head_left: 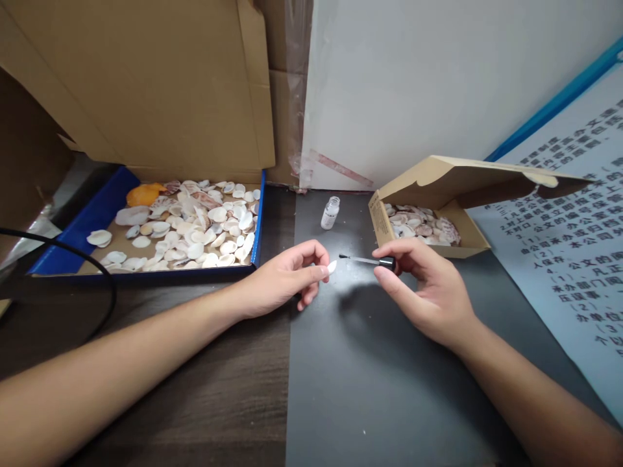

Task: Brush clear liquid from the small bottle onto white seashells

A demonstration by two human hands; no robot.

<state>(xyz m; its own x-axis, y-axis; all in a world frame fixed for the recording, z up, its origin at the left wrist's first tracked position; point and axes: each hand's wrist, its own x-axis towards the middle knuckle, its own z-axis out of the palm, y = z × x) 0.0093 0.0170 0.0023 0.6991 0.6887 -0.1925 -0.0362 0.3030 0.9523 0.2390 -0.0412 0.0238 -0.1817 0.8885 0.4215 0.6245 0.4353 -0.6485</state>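
Between thumb and fingers my left hand (292,275) pinches a small white seashell (331,266), its tip pointing right. My right hand (426,288) grips the black cap of an applicator brush (363,261). The brush's thin stem reaches left, and its dark tip is a short gap away from the shell. Behind both hands a small glass bottle (330,214) with a white label stands uncapped on the dark grey mat (335,389).
At the left, a blue-edged cardboard box (260,220) holds many loose shells and an orange one. A smaller open carton (467,224) with shells stands at the right. A black cable (114,292) curves over the left side. A printed sheet (574,259) lies at the right.
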